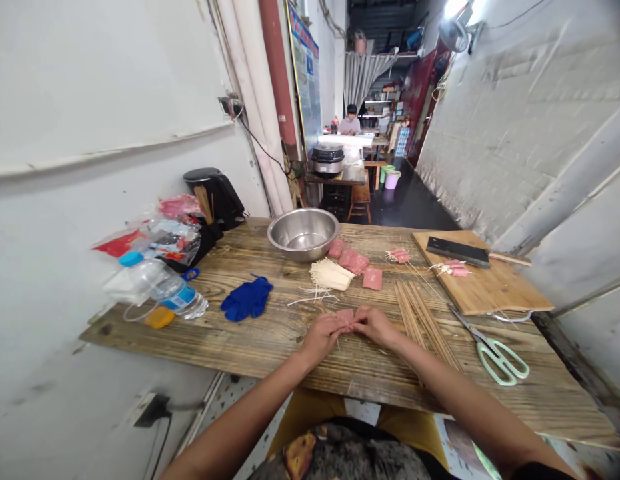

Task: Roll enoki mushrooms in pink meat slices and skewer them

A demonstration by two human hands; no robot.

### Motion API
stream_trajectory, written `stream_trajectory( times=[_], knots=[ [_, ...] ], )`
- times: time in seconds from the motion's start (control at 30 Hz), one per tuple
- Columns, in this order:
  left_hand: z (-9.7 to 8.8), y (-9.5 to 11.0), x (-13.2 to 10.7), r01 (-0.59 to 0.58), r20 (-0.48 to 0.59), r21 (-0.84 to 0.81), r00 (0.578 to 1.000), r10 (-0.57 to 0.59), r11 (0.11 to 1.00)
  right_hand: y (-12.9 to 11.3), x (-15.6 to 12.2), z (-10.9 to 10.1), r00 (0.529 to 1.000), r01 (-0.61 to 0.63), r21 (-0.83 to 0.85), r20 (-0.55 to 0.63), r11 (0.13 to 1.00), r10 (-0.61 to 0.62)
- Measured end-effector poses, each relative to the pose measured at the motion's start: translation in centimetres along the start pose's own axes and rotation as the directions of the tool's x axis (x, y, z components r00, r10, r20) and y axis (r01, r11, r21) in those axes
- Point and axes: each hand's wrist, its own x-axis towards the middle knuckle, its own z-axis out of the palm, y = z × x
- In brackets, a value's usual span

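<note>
My left hand [323, 335] and my right hand [376, 325] meet at the middle of the wooden table [270, 333], fingers pinched on a small pink meat slice [346, 315] lying on the boards. Just beyond them lie a bundle of white enoki mushrooms [330, 275] and several more pink meat slices [357, 263]. A row of bamboo skewers [421, 321] lies right of my right hand. Two finished meat rolls on skewers [400, 255] lie farther back.
A steel bowl [303, 233] stands at the back. A cutting board [483, 283] with a cleaver [457, 251] is at the right, green scissors [495, 350] in front of it. Blue gloves [247, 299], a water bottle [165, 288] and bags sit left. A person sits far down the corridor.
</note>
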Motion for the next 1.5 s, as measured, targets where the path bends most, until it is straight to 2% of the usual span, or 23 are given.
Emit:
stream_trajectory(
  times=[0.17, 0.27, 0.33, 0.5, 0.67, 0.77, 0.87, 1.03, 1.1, 1.2, 1.3, 1.4, 1.5],
  knots=[
    [-0.4, 0.1, 0.5, 0.118, 0.119, -0.021, 0.986, -0.115, 0.993, 0.2, 0.1, 0.2, 1.0, -0.019, -0.072, 0.015, 0.997, 0.02],
    [-0.4, 0.0, 0.5, 0.169, 0.073, -0.018, 0.983, -0.167, 0.985, -0.2, 0.1, 0.2, 0.999, -0.031, -0.109, 0.012, 0.994, 0.032],
    [-0.4, -0.1, 0.3, 0.126, 0.037, -0.017, 0.991, -0.125, 0.992, -0.4, 0.0, 0.2, 0.999, -0.048, -0.116, 0.01, 0.992, 0.05],
    [-0.7, -0.3, 0.3, -0.128, 0.054, 0.01, 0.99, 0.127, 0.992, -0.3, 0.4, 0.2, 0.994, -0.102, -0.133, 0.023, 0.986, 0.106],
    [-1.1, 0.0, 0.2, -0.246, 0.123, 0.166, 0.966, 0.227, 0.955, -0.2, 1.0, 0.1, 0.986, -0.15, -0.136, 0.059, 0.979, 0.159],
    [-1.1, 0.3, 0.0, -0.272, 0.182, 0.286, 0.957, 0.226, 0.919, -0.3, 1.1, 0.1, 0.984, -0.162, -0.12, 0.06, 0.979, 0.17],
    [-0.9, 0.8, -0.1, -0.238, 0.228, 0.364, 0.96, 0.161, 0.9, -0.3, 1.2, 0.2, 0.982, -0.171, -0.108, 0.056, 0.979, 0.178],
    [-0.5, 1.3, 0.2, -0.143, 0.185, 0.374, 0.98, 0.077, 0.916, -0.4, 1.5, 0.0, 0.98, -0.177, -0.16, 0.064, 0.971, 0.19],
    [-0.3, 1.2, 0.3, -0.112, 0.179, 0.362, 0.983, 0.049, 0.926, -0.6, 1.3, -0.3, 0.987, -0.134, -0.209, 0.059, 0.969, 0.149],
    [-0.1, 0.9, 0.4, -0.077, 0.169, 0.347, 0.985, 0.018, 0.935, -1.2, 0.2, -0.7, 0.999, 0.018, -0.312, -0.039, 0.95, -0.031],
    [0.1, 0.6, 0.4, -0.06, 0.159, 0.333, 0.987, 0.007, 0.941, -1.8, -1.4, -0.4, 0.955, 0.196, -0.487, -0.102, 0.851, -0.278],
    [0.0, 0.5, 0.3, -0.049, 0.158, 0.336, 0.987, -0.005, 0.941, -1.9, -2.7, 0.6, 0.899, 0.357, -0.608, 0.017, 0.709, -0.438],
    [0.0, 0.4, 0.3, -0.038, 0.16, 0.331, 0.987, -0.016, 0.943, -1.4, -3.1, 1.3, 0.872, 0.419, -0.652, 0.094, 0.632, -0.481]
  ],
)
